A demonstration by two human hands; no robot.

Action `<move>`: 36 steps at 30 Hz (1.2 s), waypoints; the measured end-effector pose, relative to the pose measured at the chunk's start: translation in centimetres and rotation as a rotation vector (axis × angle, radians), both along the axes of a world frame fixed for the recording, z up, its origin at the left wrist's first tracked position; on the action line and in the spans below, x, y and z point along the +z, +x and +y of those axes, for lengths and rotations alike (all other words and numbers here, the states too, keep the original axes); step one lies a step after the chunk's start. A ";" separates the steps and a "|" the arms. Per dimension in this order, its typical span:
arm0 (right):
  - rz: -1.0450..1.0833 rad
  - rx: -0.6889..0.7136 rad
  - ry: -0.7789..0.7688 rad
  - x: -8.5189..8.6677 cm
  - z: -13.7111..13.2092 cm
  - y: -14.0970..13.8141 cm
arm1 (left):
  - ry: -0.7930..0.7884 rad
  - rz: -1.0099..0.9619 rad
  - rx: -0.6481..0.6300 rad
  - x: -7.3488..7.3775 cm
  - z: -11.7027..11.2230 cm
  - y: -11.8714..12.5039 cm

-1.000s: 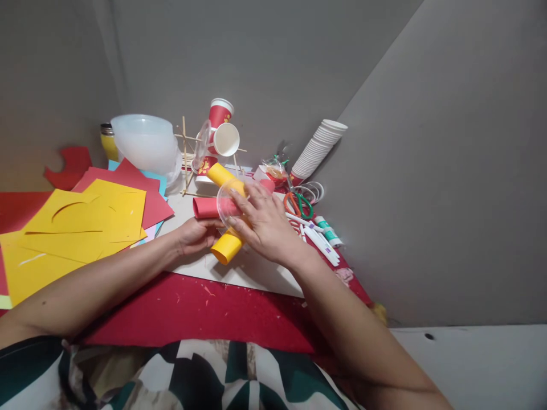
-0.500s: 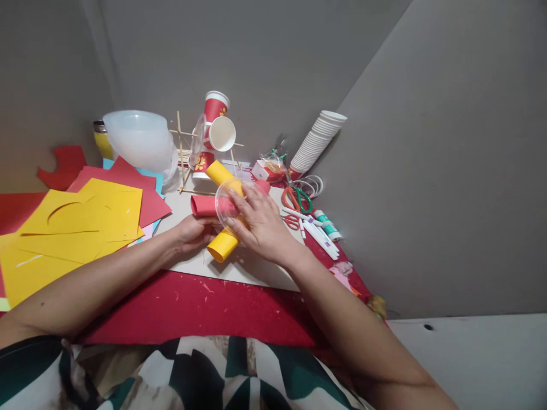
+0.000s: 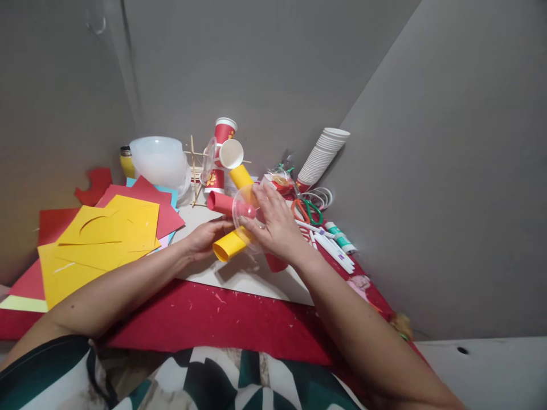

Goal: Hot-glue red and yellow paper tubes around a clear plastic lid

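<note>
A cross of rolled paper tubes, with a yellow tube [image 3: 231,245] and a red tube [image 3: 221,202], is held up above a pale board [image 3: 252,280]. Over its middle lies a round clear plastic lid [image 3: 240,200]. My right hand [image 3: 277,219] grips the lid from the right, its fingers spread across the front and the thumb low on it. From the left, my left hand [image 3: 211,236] reaches behind the tubes and supports them; its fingertips are hidden. Part of another red tube end shows under my right wrist.
Yellow paper sheets [image 3: 106,239] and red sheets lie on the left. Behind stand a translucent bowl [image 3: 156,162], a stick frame [image 3: 193,171] and red paper cups [image 3: 224,131]. Stacked cups [image 3: 323,156], scissors [image 3: 314,212] and white glue sticks [image 3: 335,250] are on the right of the red cloth [image 3: 205,319].
The tube cross has turned and tilted, so a red end now shows below my right hand. Both hands have shifted slightly right with it, and the camera view has moved too.
</note>
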State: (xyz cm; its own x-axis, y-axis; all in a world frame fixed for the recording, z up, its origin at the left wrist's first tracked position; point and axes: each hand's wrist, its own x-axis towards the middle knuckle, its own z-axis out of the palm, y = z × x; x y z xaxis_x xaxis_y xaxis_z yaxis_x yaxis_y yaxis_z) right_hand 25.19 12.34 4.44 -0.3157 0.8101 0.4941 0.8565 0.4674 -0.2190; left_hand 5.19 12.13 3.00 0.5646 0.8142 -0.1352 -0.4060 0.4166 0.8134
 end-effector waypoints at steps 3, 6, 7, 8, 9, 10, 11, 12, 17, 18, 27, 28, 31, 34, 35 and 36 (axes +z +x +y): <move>0.096 -0.014 0.078 -0.4 -0.2 0.3 | 0.009 -0.039 -0.019 0.5 -0.5 0.3; 0.186 -0.023 0.141 -0.7 -0.7 0.2 | 0.022 -0.094 -0.069 0.6 -0.9 0.7; 0.206 -0.022 0.156 -0.8 -0.8 0.1 | 0.034 -0.111 -0.088 0.6 -1.1 0.9; 0.218 -0.020 0.168 -1.0 -0.9 0.0 | 0.046 -0.121 -0.109 0.5 -1.2 1.0; 0.222 -0.017 0.176 -1.2 -1.1 -0.1 | 0.054 -0.124 -0.127 0.5 -1.4 1.1; 0.222 -0.017 0.182 -1.4 -1.1 -0.2 | 0.057 -0.122 -0.143 0.4 -1.5 1.1; 0.219 -0.019 0.184 -1.6 -1.2 -0.2 | 0.057 -0.118 -0.155 0.2 -1.5 1.2; 0.212 -0.023 0.185 -1.8 -1.3 -0.3 | 0.058 -0.115 -0.164 0.1 -1.6 1.2; 0.161 -0.031 0.208 -2.5 -1.5 -0.3 | 0.131 -0.147 -0.172 -0.5 -1.7 1.3; 0.162 -0.032 0.220 -2.6 -1.5 -0.4 | 0.135 -0.147 -0.172 -0.6 -1.7 1.4; 0.131 -0.088 0.181 -2.6 -1.7 -0.8 | 0.080 -0.131 -0.135 0.0 -2.1 1.2; 0.130 -0.092 0.161 -2.5 -1.6 -0.8 | 0.069 -0.127 -0.139 0.1 -2.1 1.2; 0.141 -0.098 0.049 -1.6 -1.6 -0.7 | -0.007 -0.096 -0.164 0.4 -1.8 0.9; 0.208 -0.077 -0.003 0.3 -2.0 0.1 | -0.082 -0.085 -0.151 0.4 -1.3 0.6; 0.255 -0.074 0.017 1.1 -2.3 0.5 | -0.096 -0.085 -0.127 0.3 -1.0 0.5; 0.321 -0.081 0.049 1.8 -2.7 1.1 | -0.111 -0.084 -0.095 0.2 -0.8 0.3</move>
